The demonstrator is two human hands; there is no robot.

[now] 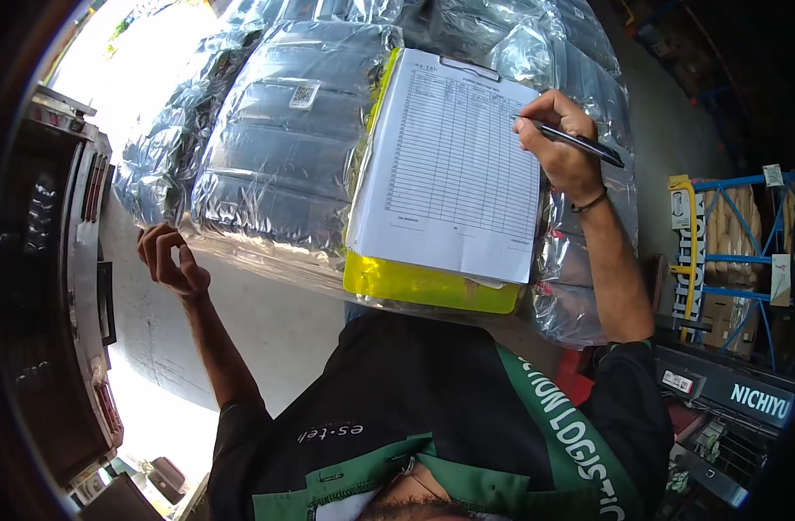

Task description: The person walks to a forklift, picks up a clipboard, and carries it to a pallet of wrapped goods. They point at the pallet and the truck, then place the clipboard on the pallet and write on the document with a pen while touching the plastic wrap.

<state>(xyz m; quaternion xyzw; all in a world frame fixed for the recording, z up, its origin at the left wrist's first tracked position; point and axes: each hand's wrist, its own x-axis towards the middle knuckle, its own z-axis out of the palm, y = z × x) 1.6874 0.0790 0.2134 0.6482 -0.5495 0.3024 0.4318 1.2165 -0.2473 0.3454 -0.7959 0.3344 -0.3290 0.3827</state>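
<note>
My right hand grips a black pen, its tip at the upper right of a printed form. That form is a lined table with some handwriting in the top rows, on a stack of sheets. A metal clip holds the stack to a yellow clipboard. The clipboard lies on plastic-wrapped dark bundles. My left hand is apart from the clipboard, by the near left corner of the wrapped load, with its fingers curled in and nothing seen in them.
A small printed code label is on the wrapping. To the right stand blue racking with goods and a dark machine marked NICHIYU. A truck-like body is at the left, beyond grey floor.
</note>
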